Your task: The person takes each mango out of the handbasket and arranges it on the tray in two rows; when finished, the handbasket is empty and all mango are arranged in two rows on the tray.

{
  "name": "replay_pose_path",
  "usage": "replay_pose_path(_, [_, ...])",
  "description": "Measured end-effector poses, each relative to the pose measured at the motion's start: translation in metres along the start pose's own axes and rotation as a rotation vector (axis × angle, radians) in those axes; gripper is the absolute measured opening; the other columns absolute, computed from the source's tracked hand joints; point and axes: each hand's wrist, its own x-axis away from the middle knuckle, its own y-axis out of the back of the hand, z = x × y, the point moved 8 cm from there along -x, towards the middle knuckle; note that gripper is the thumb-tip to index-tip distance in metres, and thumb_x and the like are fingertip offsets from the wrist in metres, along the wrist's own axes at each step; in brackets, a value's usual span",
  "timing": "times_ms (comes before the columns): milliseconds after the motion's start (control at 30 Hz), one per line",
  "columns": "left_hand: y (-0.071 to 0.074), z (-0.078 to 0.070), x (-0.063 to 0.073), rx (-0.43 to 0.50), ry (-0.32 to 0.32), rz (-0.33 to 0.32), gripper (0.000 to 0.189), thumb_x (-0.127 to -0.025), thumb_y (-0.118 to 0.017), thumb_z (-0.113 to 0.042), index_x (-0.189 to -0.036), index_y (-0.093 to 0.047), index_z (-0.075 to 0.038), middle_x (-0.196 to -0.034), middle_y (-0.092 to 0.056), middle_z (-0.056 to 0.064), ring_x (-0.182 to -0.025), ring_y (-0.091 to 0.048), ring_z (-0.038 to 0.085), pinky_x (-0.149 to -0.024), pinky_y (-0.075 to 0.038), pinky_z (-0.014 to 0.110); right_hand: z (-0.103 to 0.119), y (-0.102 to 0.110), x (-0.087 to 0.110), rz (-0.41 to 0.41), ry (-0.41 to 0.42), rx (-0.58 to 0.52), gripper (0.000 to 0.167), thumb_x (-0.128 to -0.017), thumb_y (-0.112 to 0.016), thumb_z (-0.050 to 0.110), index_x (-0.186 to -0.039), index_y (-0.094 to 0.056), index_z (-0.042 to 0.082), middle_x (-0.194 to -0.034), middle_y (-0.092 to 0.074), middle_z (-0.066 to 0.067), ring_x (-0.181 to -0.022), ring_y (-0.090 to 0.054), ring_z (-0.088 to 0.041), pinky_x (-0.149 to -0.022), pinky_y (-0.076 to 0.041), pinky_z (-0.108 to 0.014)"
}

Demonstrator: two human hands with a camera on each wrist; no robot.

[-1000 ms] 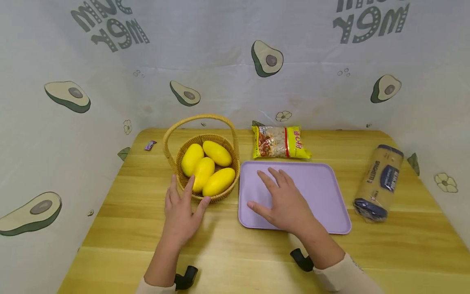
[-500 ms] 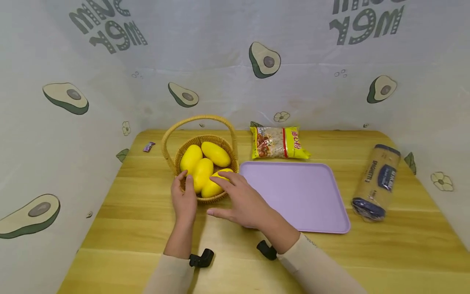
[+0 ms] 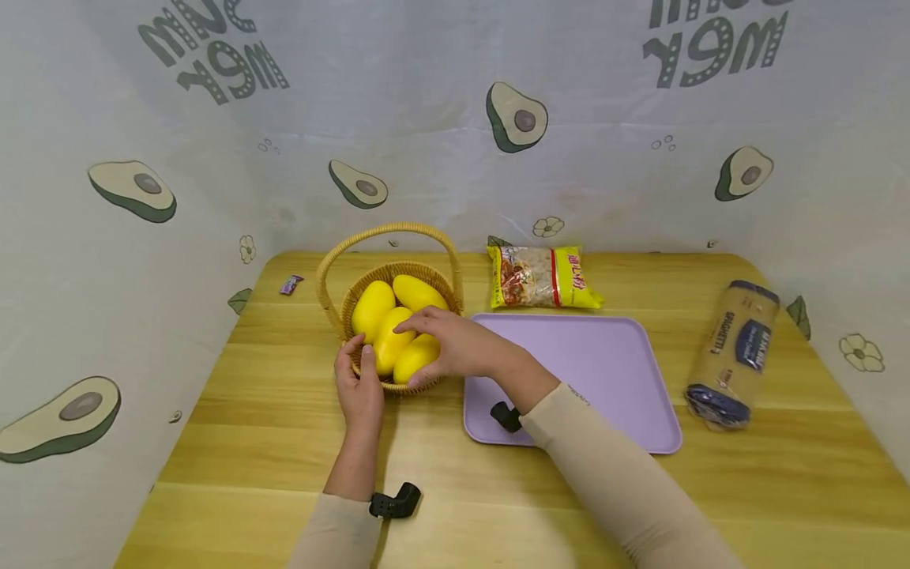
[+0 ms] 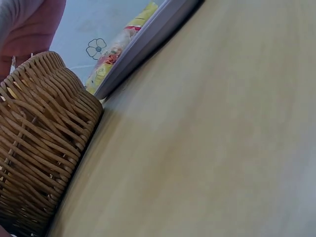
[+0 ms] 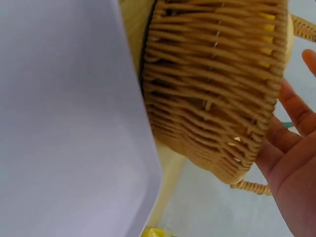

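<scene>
Backdrop: pale sheet (image 3: 441, 118) printed with avocados, flowers and lettering, behind and on both sides of the wood-grain tabletop (image 3: 235, 442).
Spaghetti packet: the labelled spaghetti packet (image 3: 732, 356) lies slanted at the right, apart from the tray.
Food bag: yellow-ended food bag (image 3: 543, 276), clear in the middle with pale pieces showing, flat just beyond the tray's far edge.
Small wrapper: purple sweet wrapper (image 3: 291, 284), left of the basket near the far left corner.
Obstructions: the basket's arched handle (image 3: 389, 229) rises over the fruit; the right forearm (image 3: 597, 466) crosses the near part of the tray, and the right hand hides part of two fruits.
Wicker basket: the wicker basket (image 3: 355, 296) stands upright left of centre, holding four yellow mangoes (image 3: 392, 341), piled close together.
Tray: the lilac rectangular tray (image 3: 604, 371) lies flat just right of the basket.
Left hand: the left hand (image 3: 361, 391) is at the basket's near left rim, thumb and fingers parted; whether they grip the rim cannot be told.
Right hand: the right hand (image 3: 455, 345) reaches over the basket's right rim, fingers spread and bowed above the lower right mango; contact cannot be made out.
</scene>
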Motion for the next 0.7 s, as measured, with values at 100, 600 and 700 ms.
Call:
replay_pose_path(100, [-0.001, 0.003, 0.002, -0.009, 0.018, 0.013, 0.032, -0.107, -0.051, -0.024, -0.135, -0.057, -0.010, -0.160, -0.038, 0.012, -0.157, -0.020, 0.030, -0.127, -0.016, 0.054, -0.007, -0.003, -0.003, 0.046, 0.003, -0.002, 0.077, -0.077, -0.087, 0.049, -0.143, -0.058, 0.021, -0.145, -0.054, -0.004, -0.131, -0.054, -0.021, -0.112, -0.045, -0.041])
replay_pose_path(600, [0.000, 0.002, 0.002, -0.019, -0.002, 0.007, 0.030, -0.107, -0.051, -0.022, -0.133, -0.057, -0.009, -0.159, -0.038, 0.014, -0.156, -0.021, 0.032, -0.127, -0.016, 0.056, -0.014, -0.003, -0.009, 0.135, 0.024, -0.020, 0.061, -0.082, -0.086, 0.033, -0.138, -0.064, 0.018, -0.142, -0.057, -0.007, -0.131, -0.053, -0.022, -0.114, -0.043, -0.040])
replay_pose_path(700, [0.001, 0.001, 0.001, -0.014, -0.006, 0.001, 0.030, -0.107, -0.051, -0.020, -0.133, -0.058, -0.008, -0.158, -0.039, 0.015, -0.157, -0.020, 0.032, -0.127, -0.015, 0.055, -0.013, -0.002, -0.010, 0.149, 0.032, -0.014, 0.058, -0.084, -0.085, 0.031, -0.137, -0.064, 0.017, -0.141, -0.058, -0.007, -0.130, -0.053, -0.022, -0.114, -0.042, -0.039])
